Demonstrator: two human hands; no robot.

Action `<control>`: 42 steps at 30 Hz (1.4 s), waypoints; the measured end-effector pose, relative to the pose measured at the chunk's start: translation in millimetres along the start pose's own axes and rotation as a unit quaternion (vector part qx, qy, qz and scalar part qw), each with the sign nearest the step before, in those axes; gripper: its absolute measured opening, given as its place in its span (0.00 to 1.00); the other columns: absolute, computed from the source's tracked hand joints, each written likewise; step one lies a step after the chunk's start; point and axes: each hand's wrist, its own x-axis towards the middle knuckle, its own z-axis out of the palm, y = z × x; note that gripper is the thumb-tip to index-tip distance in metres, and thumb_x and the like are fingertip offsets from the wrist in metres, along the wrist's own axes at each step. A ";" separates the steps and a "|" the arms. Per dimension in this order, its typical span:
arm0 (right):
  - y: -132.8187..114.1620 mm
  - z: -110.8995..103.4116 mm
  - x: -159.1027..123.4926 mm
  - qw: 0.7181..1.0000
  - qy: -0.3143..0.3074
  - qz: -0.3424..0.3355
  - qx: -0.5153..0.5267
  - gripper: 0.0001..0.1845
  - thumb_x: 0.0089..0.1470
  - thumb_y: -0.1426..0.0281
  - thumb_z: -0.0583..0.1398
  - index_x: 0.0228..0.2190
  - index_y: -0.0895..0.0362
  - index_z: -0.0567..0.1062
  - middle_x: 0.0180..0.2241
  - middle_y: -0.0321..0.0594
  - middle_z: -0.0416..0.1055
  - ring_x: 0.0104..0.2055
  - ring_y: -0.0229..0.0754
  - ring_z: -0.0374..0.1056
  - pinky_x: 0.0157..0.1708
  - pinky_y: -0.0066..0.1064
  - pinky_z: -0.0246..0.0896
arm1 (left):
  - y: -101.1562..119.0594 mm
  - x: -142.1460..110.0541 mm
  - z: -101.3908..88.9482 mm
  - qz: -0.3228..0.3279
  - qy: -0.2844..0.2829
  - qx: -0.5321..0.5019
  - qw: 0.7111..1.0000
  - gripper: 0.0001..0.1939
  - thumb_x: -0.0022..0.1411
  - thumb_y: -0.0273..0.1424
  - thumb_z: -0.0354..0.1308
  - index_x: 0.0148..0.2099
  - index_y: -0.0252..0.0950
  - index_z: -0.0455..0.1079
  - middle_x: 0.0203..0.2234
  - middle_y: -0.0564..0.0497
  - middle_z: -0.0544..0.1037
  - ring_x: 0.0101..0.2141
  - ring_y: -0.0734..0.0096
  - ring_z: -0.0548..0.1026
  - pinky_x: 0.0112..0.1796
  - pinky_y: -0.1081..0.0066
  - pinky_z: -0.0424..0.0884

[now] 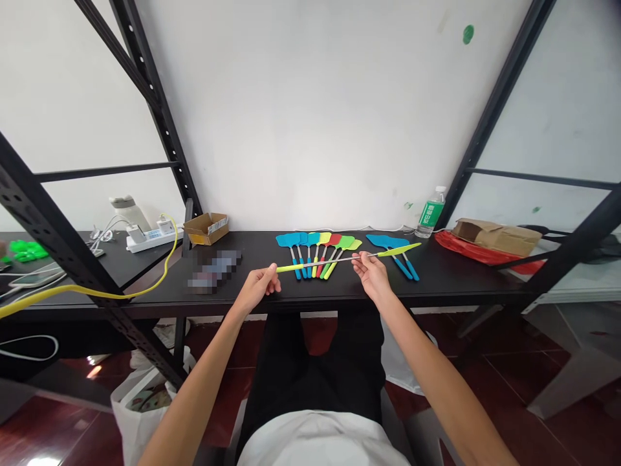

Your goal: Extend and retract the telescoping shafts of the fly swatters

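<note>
Stretched between my hands is a yellow-green fly swatter (400, 250) with a thin metal rod. Its handle end is pinched in my left hand (261, 286), fingers closed. My right hand (372, 272) is closed on the rod near the swatter's head, which shows edge-on and points right. Behind it on the black table lies a fanned row of fly swatters (310, 241) in blue, yellow, red and green, handles toward me. Beyond my right hand are two blue fly swatters (381, 241), partly covered by the held one.
On the left are an open cardboard box (207, 230), a blurred patch (216, 270), a power strip (152, 237) and a yellow cable (160, 275). A water bottle (431, 213) and a brown paper package (499, 237) on red plastic stand right. Black metal posts (155, 116) frame the table (436, 278).
</note>
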 end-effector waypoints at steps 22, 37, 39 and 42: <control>-2.5 1.6 -4.8 0.997 -0.064 -0.012 -0.047 0.19 0.42 0.57 0.73 0.31 0.55 0.78 0.37 0.40 0.81 0.27 0.33 0.73 0.24 0.22 0.66 | -8.3 5.9 -4.3 -0.010 0.009 -0.014 1.000 0.26 0.64 0.50 0.54 0.21 0.38 0.59 0.15 0.52 0.68 0.18 0.73 0.62 0.24 0.71 0.59; -0.7 9.2 -8.4 0.998 -0.030 -0.026 -0.050 0.18 0.40 0.59 0.74 0.29 0.56 0.77 0.37 0.43 0.81 0.20 0.29 0.63 0.20 0.23 0.64 | -13.9 6.9 -7.5 0.044 0.048 -0.033 0.997 0.19 0.60 0.46 0.62 0.28 0.34 0.73 0.25 0.48 0.76 0.24 0.74 0.67 0.28 0.73 0.64; -0.8 10.9 -9.3 0.998 -0.027 -0.029 -0.049 0.18 0.39 0.59 0.74 0.28 0.56 0.78 0.36 0.43 0.81 0.19 0.28 0.62 0.20 0.23 0.64 | -15.7 7.3 -7.9 0.046 0.057 -0.033 0.997 0.18 0.59 0.45 0.63 0.30 0.34 0.74 0.26 0.47 0.78 0.24 0.73 0.68 0.28 0.72 0.66; -0.8 12.7 -10.2 0.998 -0.019 -0.031 -0.049 0.19 0.37 0.58 0.75 0.28 0.56 0.78 0.35 0.42 0.81 0.19 0.28 0.62 0.20 0.22 0.64 | -18.3 8.0 -8.1 0.044 0.072 -0.036 0.996 0.18 0.57 0.46 0.65 0.32 0.33 0.75 0.28 0.46 0.79 0.26 0.72 0.70 0.30 0.72 0.68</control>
